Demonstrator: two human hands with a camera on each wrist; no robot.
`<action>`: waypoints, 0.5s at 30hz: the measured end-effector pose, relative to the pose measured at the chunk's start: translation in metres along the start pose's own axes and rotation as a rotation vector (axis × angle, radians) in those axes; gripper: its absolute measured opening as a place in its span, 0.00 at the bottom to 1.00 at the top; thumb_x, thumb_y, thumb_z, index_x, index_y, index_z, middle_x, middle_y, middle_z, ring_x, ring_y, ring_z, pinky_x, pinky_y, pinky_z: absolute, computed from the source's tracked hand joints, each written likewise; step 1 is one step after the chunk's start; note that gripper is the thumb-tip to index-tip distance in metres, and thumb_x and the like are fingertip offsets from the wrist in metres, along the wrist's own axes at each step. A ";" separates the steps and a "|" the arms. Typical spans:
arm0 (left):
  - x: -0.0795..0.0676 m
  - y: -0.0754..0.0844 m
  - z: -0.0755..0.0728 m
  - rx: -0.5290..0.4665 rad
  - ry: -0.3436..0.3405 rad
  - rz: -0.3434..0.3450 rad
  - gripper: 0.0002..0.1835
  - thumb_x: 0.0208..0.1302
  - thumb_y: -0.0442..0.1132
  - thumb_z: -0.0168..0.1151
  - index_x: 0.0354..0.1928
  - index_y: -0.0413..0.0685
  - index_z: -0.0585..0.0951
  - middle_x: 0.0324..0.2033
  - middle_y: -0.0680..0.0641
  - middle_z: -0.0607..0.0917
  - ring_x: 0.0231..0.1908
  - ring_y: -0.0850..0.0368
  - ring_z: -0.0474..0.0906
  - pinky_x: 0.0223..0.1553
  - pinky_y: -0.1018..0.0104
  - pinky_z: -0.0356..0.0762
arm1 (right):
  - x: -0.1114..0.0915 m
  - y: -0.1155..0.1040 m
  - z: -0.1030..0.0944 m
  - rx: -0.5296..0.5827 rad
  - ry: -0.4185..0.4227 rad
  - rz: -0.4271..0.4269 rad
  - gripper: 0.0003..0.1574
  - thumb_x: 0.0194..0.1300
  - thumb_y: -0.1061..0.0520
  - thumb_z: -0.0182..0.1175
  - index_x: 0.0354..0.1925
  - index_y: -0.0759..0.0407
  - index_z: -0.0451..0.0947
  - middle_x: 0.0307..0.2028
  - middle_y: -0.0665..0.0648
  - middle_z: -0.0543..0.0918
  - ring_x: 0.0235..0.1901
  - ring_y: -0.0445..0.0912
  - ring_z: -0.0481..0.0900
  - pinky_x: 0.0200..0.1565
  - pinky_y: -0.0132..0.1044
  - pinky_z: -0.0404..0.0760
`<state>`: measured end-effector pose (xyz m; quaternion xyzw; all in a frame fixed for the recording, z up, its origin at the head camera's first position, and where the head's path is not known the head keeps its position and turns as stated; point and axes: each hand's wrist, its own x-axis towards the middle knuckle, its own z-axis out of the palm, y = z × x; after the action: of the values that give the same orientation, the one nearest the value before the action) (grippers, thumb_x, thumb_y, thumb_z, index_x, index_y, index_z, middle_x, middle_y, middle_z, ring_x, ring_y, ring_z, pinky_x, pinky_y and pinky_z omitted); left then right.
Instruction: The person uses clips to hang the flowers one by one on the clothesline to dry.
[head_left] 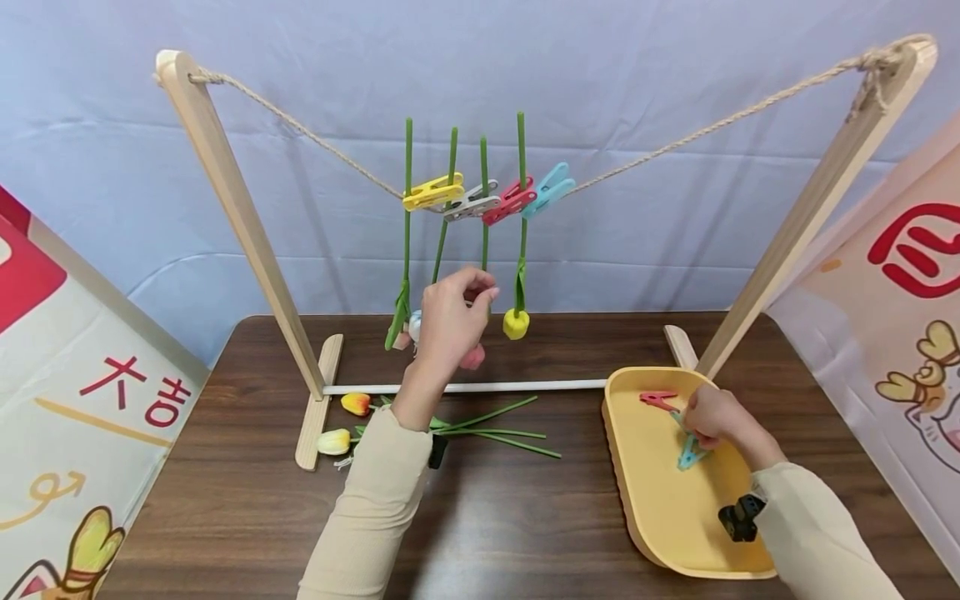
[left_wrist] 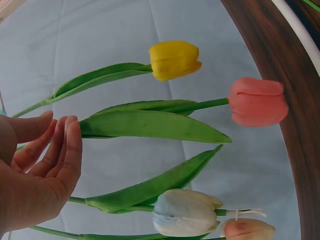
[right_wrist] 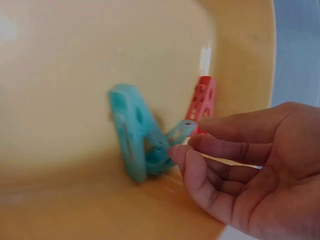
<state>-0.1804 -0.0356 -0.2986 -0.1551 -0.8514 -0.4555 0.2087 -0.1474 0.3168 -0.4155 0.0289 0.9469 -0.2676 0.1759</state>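
Several tulips hang upside down by their stems from a rope (head_left: 330, 152). Clothespins in yellow (head_left: 433, 192), grey (head_left: 474, 201), red (head_left: 510, 200) and light blue (head_left: 551, 190) are clipped there. In the left wrist view, my left hand (left_wrist: 47, 165) has loosely bent fingers right at the pink tulip's leaf (left_wrist: 155, 125), overlapping its stem; nothing shows between thumb and fingers. The pink tulip (left_wrist: 257, 102) hangs between a yellow tulip (left_wrist: 174, 60) and a whitish one (left_wrist: 185, 212). Inside the yellow tray, my right hand (right_wrist: 255, 170) pinches a teal clothespin (right_wrist: 167, 147) beside another teal clothespin (right_wrist: 129, 132).
A red clothespin (head_left: 658, 401) also lies in the yellow tray (head_left: 652, 508). Loose tulips, one orange-red (head_left: 356, 405) and one pale yellow (head_left: 333, 442), lie on the wooden table (head_left: 510, 517). Wooden posts (head_left: 240, 225) and a white bar (head_left: 540, 387) frame the hanging rope.
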 end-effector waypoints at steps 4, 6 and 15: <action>-0.004 -0.004 0.000 -0.010 -0.002 0.013 0.05 0.59 0.34 0.61 0.33 0.39 0.82 0.27 0.46 0.83 0.28 0.55 0.79 0.33 0.65 0.75 | 0.003 0.003 0.007 0.021 0.016 0.019 0.21 0.45 0.72 0.48 0.08 0.53 0.58 0.06 0.46 0.63 0.07 0.37 0.67 0.12 0.28 0.70; -0.006 -0.006 0.001 -0.014 -0.006 0.009 0.04 0.59 0.34 0.61 0.33 0.40 0.82 0.26 0.47 0.83 0.28 0.56 0.79 0.33 0.65 0.75 | 0.003 0.005 0.010 0.018 0.024 0.016 0.21 0.44 0.73 0.47 0.07 0.52 0.57 0.05 0.46 0.63 0.06 0.37 0.66 0.12 0.28 0.69; -0.014 -0.013 0.003 -0.010 -0.035 -0.024 0.03 0.58 0.33 0.61 0.33 0.40 0.82 0.27 0.48 0.83 0.29 0.56 0.78 0.35 0.64 0.75 | 0.004 0.007 0.016 -0.132 0.092 -0.094 0.21 0.39 0.73 0.42 0.06 0.50 0.55 0.03 0.44 0.61 0.04 0.34 0.62 0.10 0.25 0.63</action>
<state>-0.1749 -0.0410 -0.3158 -0.1541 -0.8545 -0.4593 0.1874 -0.1454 0.3143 -0.4332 -0.0148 0.9699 -0.2110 0.1209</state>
